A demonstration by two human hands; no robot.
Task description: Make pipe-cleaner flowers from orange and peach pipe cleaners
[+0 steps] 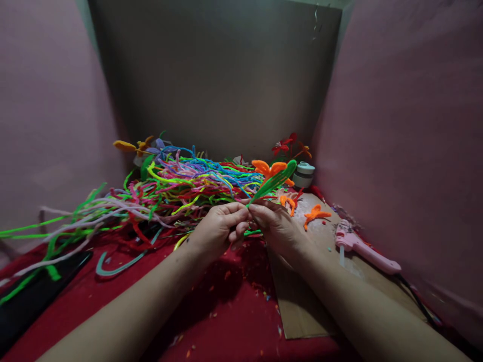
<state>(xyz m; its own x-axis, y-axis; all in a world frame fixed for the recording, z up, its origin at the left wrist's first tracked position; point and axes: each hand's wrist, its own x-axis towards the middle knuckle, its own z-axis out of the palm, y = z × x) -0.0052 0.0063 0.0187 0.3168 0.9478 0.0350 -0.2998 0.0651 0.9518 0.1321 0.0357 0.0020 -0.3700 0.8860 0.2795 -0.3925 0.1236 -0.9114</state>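
My left hand (221, 223) and my right hand (274, 224) meet in the middle, fingers pinched together on the lower end of a green pipe-cleaner leaf (272, 183). The leaf slants up to the right, and an orange pipe-cleaner flower (268, 168) sits at its top. Both hands hover above the red cloth (211, 311), just in front of a big heap of coloured pipe cleaners (181, 188).
A pink glue gun (364, 247) lies on a cardboard sheet (302, 306) at the right, near orange petal pieces (316, 214). A white tape roll (304, 174) and finished flowers (287, 144) stand at the back. A dark phone (33, 296) lies far left. Pink walls close both sides.
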